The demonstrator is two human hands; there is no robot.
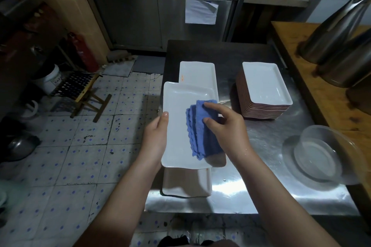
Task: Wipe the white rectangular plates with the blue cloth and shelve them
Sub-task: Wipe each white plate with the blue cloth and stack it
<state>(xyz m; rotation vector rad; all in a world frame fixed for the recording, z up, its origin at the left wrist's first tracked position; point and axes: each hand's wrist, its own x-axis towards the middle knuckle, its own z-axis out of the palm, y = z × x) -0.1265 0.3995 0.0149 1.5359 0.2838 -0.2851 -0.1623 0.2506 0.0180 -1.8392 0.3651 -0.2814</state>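
**Fingers on one rim only: the plate could slip**

The fingers (214,106) of the right hand (228,126) are curled down over the folded cloth (200,138). The index finger and thumb press it onto the right side of the plate (176,106). The left hand (156,134) grips that plate by its left rim alone, with the thumb (165,115) on top and the other fingers hidden underneath. The plate is held up off the table (251,146). It hangs above a second plate (186,182) lying at the table's left edge, and a third plate (197,72) lies just beyond.

The main risk, as I judge it, is the one-sided hold. The wiping pressure lands on the side away from the gripping hand, so a hard stroke could lever the rim out of the thumb's pinch. Drops glint on the right wrist, so the plate may be wet and slick. A dropped plate would strike the one beneath and could chip both, or it could slide off the edge onto the tiled floor (80,126). A wide sweep to the right might also carry the arm toward the stack (265,86) or the clear bowl (321,150), though both stand well apart now.
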